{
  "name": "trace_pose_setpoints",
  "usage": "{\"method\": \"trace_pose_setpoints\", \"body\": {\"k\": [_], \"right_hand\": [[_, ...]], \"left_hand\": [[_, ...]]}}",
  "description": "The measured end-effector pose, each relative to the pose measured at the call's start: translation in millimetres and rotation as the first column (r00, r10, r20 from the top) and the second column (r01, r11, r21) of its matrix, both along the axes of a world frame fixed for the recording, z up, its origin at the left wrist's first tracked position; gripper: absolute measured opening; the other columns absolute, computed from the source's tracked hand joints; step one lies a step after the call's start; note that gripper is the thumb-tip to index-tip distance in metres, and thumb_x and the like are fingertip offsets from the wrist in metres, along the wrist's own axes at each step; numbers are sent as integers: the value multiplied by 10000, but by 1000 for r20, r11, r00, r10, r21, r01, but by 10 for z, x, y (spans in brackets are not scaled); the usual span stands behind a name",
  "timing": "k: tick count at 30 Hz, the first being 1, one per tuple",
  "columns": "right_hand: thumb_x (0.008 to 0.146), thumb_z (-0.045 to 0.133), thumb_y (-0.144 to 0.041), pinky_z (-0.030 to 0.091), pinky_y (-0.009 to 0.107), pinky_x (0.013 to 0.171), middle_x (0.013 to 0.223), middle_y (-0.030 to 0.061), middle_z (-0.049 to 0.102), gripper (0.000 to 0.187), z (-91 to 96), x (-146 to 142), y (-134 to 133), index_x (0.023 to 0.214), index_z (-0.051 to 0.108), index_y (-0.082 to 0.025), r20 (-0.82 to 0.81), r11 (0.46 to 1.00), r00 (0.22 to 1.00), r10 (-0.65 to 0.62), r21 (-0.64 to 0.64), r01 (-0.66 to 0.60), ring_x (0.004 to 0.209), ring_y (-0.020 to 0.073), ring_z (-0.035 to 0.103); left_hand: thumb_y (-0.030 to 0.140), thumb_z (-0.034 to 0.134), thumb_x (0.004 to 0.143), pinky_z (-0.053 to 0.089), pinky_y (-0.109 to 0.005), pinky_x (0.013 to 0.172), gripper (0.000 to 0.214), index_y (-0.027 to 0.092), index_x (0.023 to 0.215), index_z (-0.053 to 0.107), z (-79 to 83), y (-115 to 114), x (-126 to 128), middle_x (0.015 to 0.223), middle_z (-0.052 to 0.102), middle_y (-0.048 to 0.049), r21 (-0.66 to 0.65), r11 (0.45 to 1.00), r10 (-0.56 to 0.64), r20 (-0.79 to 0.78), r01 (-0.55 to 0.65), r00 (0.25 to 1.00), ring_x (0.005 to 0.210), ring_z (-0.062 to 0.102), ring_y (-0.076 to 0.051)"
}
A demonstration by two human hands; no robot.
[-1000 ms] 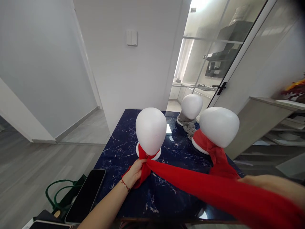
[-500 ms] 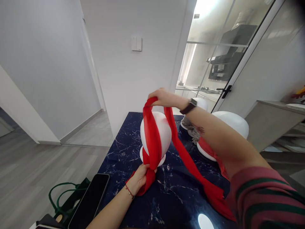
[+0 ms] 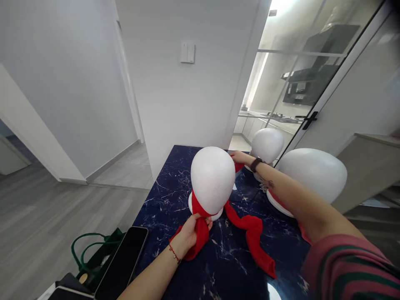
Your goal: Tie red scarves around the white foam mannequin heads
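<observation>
- Head view, hands: the left hand (image 3: 191, 233) is closed on the red scarf (image 3: 254, 239) just below the chin of the white mannequin head (image 3: 213, 179), probably anchoring the front against slipping. The right hand (image 3: 239, 156), reaching beside the back of that head, appears to grip red fabric too, though its fingertips are partly hidden.
- Head view, scarf: it passes against the neck above the white base, and one end trails across the marble-patterned navy table (image 3: 165, 183).
- Head view, room: the table's left edge runs near the base; the smartphone (image 3: 123, 262) lies at its near-left corner. Two more mannequin heads (image 3: 312, 173) limit elbow room rightward; bare tabletop shows in front.
</observation>
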State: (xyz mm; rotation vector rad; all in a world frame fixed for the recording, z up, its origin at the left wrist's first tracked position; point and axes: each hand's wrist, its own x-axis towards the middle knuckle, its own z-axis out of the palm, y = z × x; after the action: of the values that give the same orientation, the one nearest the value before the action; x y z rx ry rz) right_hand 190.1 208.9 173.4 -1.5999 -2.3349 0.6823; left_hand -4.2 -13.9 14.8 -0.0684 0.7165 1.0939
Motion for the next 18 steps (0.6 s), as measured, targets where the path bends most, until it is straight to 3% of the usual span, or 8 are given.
{"method": "trace_pose_setpoints", "body": {"k": [3,6,8,11,15,18], "right_hand": [[756,521,-538,312,229,440,535,22,548,428,-300,424,-310,605,572,-141,-78,992,990,-116,-61,111,462,89,418],[704,575,-614,275,219,410,512,3,512,486,-569,733,-785,604,547,-139,-288,949,932,-220,-285,136,427,65,367],[691,608,-617,312,209,431,561,9,550,486,-689,834,-1182,664,571,-132,-397,889,896,-199,-457,-5,448,69,410],[737,605,-565,432,236,543,718,58,655,437,-761,820,-1803,788,612,-132,-502,739,855,-135,-626,-251,556,116,554],[725,646,-509,475,334,814,882,87,716,410,-713,698,-2447,956,668,-171,-585,643,803,114,-573,-509,854,223,656],[677,670,-545,492,297,771,909,54,727,449,-608,750,-2736,1025,679,-261,-580,543,776,249,-580,-608,836,220,677]], "left_hand": [[130,482,808,548,-308,694,97,85,840,561,-12,5,-13,644,635,-87,9,1000,-8,12,8,1000,607,631,-162],[152,468,817,549,-311,685,109,97,820,562,-17,15,-24,650,638,-85,11,1000,-22,14,22,1000,605,628,-162],[142,451,820,550,-317,677,116,112,824,563,-14,20,-29,654,639,-71,22,999,-29,7,29,1000,602,626,-160],[124,431,824,549,-309,681,129,115,817,560,-4,25,-31,627,628,-58,34,999,-28,-6,29,1000,582,617,-150],[100,432,822,549,-300,709,124,101,831,555,12,21,-21,644,639,-75,29,999,-26,-9,26,1000,613,634,-156],[89,448,817,551,-302,724,121,98,872,555,28,12,-12,680,657,-81,21,999,-28,-6,28,1000,650,653,-163]]}}
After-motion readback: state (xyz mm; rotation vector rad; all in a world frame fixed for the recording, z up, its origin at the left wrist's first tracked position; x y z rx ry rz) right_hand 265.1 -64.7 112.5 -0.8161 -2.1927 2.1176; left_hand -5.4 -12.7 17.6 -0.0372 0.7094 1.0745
